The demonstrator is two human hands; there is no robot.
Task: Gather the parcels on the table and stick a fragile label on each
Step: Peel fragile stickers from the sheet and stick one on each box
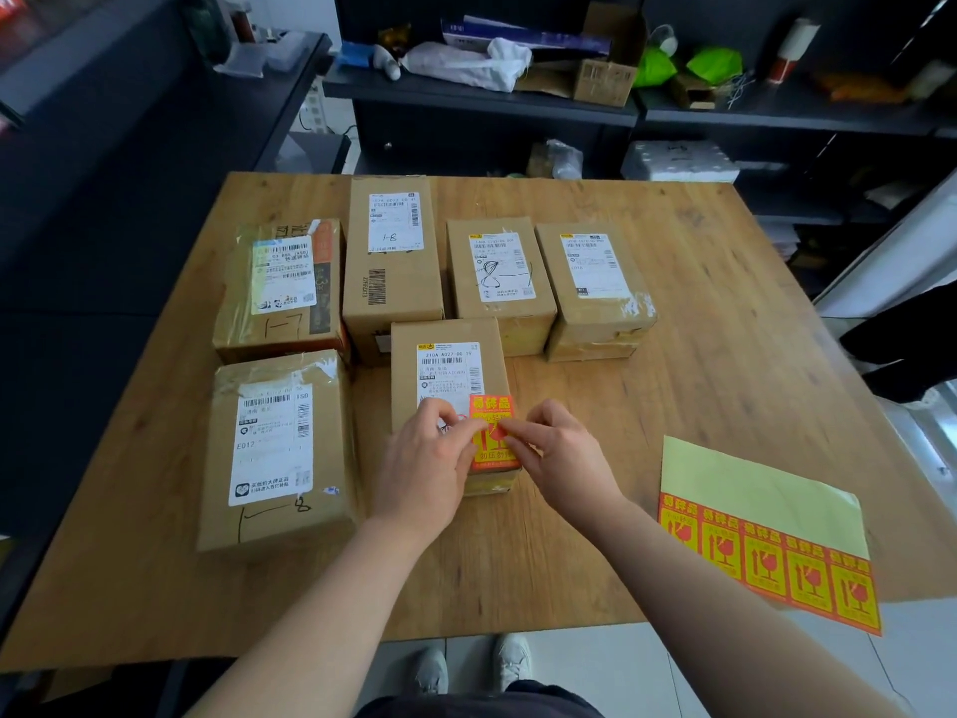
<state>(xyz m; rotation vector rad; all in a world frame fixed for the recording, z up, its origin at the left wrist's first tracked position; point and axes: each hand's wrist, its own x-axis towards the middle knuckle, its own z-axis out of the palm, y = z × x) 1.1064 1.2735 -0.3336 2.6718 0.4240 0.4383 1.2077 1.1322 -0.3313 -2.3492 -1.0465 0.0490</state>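
Orange-and-yellow fragile label point(489, 405), likely limp and sticky, is being pinched at its edges by curled fingers point(519, 431) of left hand point(425, 461) and right hand point(562, 453) over a brown cardboard parcel point(446, 370).

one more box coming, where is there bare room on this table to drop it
Widest bare patch: right side of the table, right of the rightmost parcel, behind the label sheet. A narrower strip runs along the near edge, before the near-left parcel. Left and centre are crowded: six parcels, left hand and right hand holding a fragile label on the middle parcel.
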